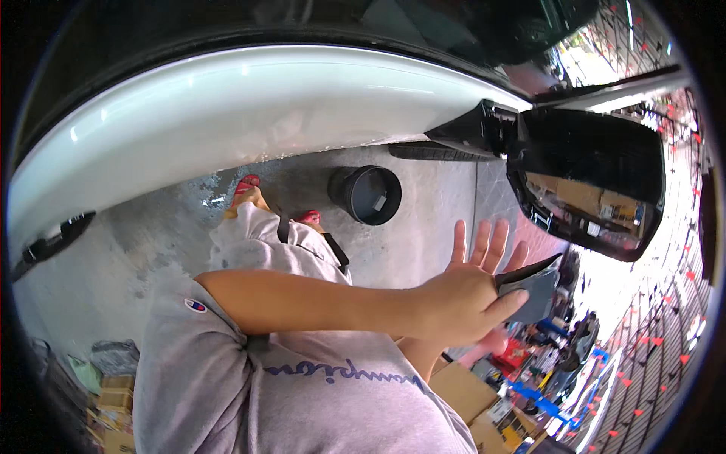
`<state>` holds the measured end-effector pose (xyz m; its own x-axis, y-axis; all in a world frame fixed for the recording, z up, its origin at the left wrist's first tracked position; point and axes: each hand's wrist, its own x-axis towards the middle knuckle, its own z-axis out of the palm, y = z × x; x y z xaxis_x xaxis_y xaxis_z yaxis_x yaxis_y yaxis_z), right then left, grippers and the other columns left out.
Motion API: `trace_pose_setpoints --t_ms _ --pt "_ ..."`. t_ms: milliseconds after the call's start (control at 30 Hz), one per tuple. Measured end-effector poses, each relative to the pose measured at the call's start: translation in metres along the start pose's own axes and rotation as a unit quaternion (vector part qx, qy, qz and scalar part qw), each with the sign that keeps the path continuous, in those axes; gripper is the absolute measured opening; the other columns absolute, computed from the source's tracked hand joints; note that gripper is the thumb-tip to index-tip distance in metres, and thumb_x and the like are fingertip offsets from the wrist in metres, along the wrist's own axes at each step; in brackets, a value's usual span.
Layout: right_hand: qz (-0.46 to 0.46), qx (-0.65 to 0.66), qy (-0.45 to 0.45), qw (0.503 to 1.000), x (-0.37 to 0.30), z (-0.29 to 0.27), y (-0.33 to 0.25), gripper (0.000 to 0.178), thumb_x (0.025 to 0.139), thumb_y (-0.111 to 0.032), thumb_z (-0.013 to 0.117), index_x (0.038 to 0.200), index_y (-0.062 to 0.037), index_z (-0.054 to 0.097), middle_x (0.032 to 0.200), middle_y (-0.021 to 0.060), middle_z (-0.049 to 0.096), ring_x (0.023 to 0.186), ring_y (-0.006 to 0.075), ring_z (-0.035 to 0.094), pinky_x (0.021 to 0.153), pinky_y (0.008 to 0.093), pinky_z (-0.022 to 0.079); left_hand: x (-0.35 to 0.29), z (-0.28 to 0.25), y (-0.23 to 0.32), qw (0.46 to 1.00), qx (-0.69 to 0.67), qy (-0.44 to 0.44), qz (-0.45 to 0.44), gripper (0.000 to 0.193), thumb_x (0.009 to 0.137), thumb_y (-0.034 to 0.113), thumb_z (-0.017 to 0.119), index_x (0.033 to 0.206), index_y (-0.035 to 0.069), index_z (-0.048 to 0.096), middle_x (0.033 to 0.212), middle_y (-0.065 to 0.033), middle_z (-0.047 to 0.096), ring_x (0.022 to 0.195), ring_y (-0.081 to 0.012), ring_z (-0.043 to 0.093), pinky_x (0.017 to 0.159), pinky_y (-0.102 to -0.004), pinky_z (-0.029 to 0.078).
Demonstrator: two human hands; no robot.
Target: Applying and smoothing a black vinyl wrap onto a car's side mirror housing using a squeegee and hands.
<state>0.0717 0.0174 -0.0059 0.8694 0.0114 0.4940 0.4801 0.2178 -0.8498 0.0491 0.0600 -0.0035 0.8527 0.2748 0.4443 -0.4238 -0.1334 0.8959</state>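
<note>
My left hand [475, 291] is raised in front of me, its arm crossing my body. Four fingers stretch upward, apart from one another. Between its thumb and the side of the hand it grips a thin dark grey sheet [532, 293], bent along its upper edge. Lower down, partly behind the left forearm, my right hand [484, 346] shows as a pale blur, and its fingers cannot be made out. Beyond the sheet is the black side mirror [588, 144] of a white car, standing out from the door.
The white car door [227, 113] spans the far side, with a dark handle [57, 240] at left. A black bucket [370, 195] stands on the concrete floor near my feet in red footwear. Cardboard boxes [463, 390] and mixed tools lie at lower right; more boxes are lower left.
</note>
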Motion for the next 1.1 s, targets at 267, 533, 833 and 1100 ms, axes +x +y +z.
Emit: trace_pose_setpoints --t_ms 267,533,833,1100 --pt "0.063 -0.225 0.156 0.960 -0.007 -0.042 -0.048 0.057 0.110 -0.032 0.046 0.157 -0.0035 0.032 0.147 0.0166 0.055 0.125 0.0386 0.063 0.078 0.0457 0.065 0.027 -0.056 -0.060 0.971 -0.164 -0.098 -0.140 0.053 0.092 0.023 0.073 0.139 0.003 0.058 0.102 -0.0092 0.061 0.066 -0.0140 0.056 0.066 -0.0309 0.049" --pt "0.068 -0.499 0.051 0.863 0.002 0.041 -0.065 0.045 0.110 -0.011 0.040 0.154 0.0011 0.037 0.147 0.0203 0.057 0.075 0.0218 0.076 0.043 0.0214 0.049 0.052 -0.010 -0.093 0.951 -0.265 -0.144 -0.069 0.098 0.090 0.008 0.061 0.167 0.009 0.000 0.113 -0.0129 0.057 0.066 -0.0132 0.053 0.065 -0.0265 0.048" --pt "-0.262 -0.795 -0.189 0.514 0.057 0.037 -0.045 0.045 0.088 -0.007 0.057 0.131 -0.0053 0.067 0.140 0.0080 0.066 0.115 0.0273 0.064 0.100 0.0393 0.049 0.009 -0.048 -0.129 0.927 -0.098 -0.357 0.063 0.054 0.090 0.011 0.061 0.144 0.015 0.059 0.101 -0.0135 0.066 0.078 -0.0320 0.067 0.074 -0.0427 0.055" --pt "-0.331 -0.818 -0.370 0.291 0.112 0.015 -0.076 0.051 0.084 -0.020 0.057 0.131 -0.0016 0.066 0.144 0.0043 0.062 0.119 0.0224 0.058 0.102 0.0368 0.047 0.015 -0.126 -0.196 0.856 -0.142 -0.497 -0.011 0.022 0.093 0.007 0.066 0.111 0.004 0.077 0.099 -0.0116 0.073 0.082 -0.0221 0.071 0.073 -0.0319 0.055"
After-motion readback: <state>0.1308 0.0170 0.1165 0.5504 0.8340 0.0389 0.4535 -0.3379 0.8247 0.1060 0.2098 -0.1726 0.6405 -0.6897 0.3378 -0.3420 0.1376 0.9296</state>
